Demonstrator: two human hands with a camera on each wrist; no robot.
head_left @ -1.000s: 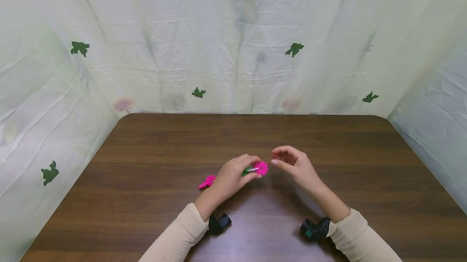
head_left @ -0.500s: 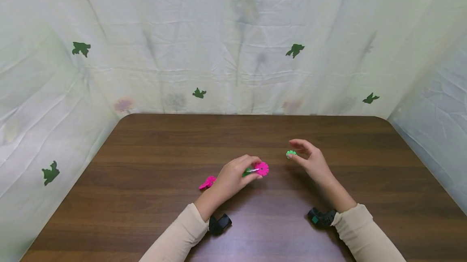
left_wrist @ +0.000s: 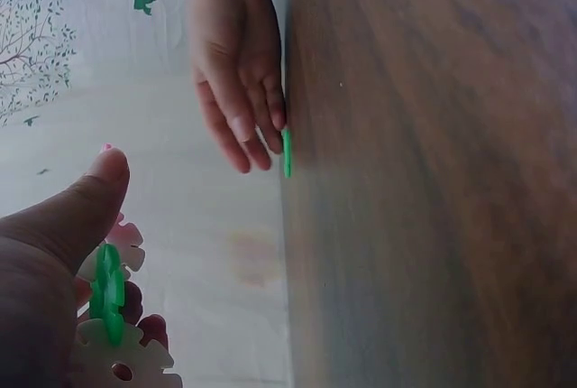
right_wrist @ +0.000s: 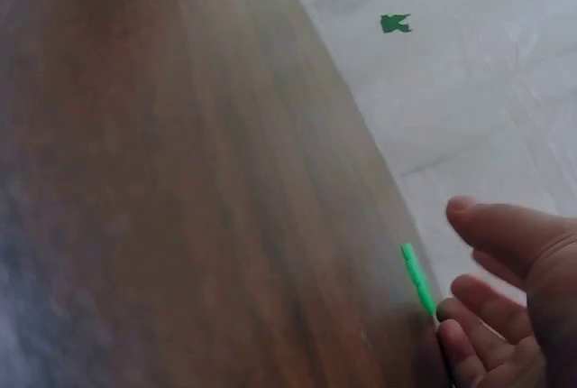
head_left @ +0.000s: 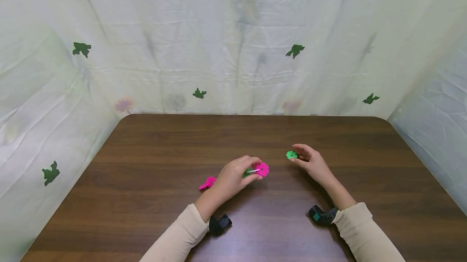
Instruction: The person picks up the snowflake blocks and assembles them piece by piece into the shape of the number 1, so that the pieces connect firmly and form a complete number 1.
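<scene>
In the head view my left hand (head_left: pixel 233 174) grips a joined set of notched building discs. A pink disc (head_left: pixel 262 169) sticks out past the fingertips, and the left wrist view shows a green disc (left_wrist: pixel 108 293) slotted into a whitish disc (left_wrist: pixel 122 365). The fingers hide part of the set. My right hand (head_left: pixel 313 164) is over the table to the right, fingers and thumb apart and holding nothing. Just left of its fingertips lies a loose green disc (head_left: pixel 291 155), seen edge-on in the right wrist view.
Pink discs (head_left: pixel 208 182) rest on the brown table (head_left: pixel 182 140), partly hidden behind my left wrist. A pale cloth (head_left: pixel 226 51) with green bird shapes hangs behind the table's far edge. Each wrist wears a black camera.
My right hand has moved right and away from the left hand. The green disc came into view at its fingertips and now lies flatter, released. My left hand has stayed put.
</scene>
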